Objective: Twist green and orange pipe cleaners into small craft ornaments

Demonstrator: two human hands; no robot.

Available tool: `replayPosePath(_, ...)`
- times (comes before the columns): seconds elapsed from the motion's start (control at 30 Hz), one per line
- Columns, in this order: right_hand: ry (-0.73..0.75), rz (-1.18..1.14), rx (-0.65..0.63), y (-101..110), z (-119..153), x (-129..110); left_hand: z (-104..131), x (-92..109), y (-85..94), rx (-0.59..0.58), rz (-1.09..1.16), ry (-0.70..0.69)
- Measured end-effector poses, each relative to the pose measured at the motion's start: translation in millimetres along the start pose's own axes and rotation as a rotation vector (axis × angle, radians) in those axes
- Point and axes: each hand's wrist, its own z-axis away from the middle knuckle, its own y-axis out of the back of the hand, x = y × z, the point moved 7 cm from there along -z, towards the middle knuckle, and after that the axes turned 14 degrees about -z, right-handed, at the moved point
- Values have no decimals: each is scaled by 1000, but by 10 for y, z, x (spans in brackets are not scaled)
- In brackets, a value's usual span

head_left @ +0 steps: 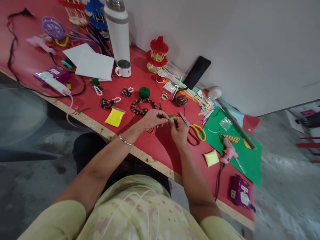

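My left hand [155, 120] and my right hand [179, 129] meet over the red table, fingertips pinched almost together. Whatever lies between them is too small to make out. A thin orange strand loops below my left hand. Just beyond that hand rests a braided yarn ring [140, 107] in dark and orange colours, with a green yarn ball [144, 92] behind it. Scissors with yellow handles [198, 131] lie right beside my right hand. A multicoloured yarn ball [181, 100] sits farther back.
A white flask [117, 36] and steel-lined cup [123, 68] stand back left. Yellow packets [115, 117] lie in front. At right are a pink glue gun [228, 151], green sheet [252, 163] and purple power box [240, 191]. A phone [197, 72] leans by the wall.
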Motion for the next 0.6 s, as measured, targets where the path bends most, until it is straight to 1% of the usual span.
replayPosePath(0.1, 17, 20, -7, -4, -6, -8, -3, 30, 10, 36, -13, -49)
replayPosePath(0.2, 20, 39, -8, -6, -11, -25, -9, 38, 2, 29, -10, -88)
replayPosePath(0.3, 19, 45, -6, -1, -15, -43, -23, 36, 5, 31, -74, -137)
replayPosePath(0.43, 15, 52, 9, 15, -17, -47, -38, 46, 51, 121, -183, -223)
replayPosePath(0.6, 6, 56, 56, 39, 3, -36, -38, 49, 46, 177, -283, -291)
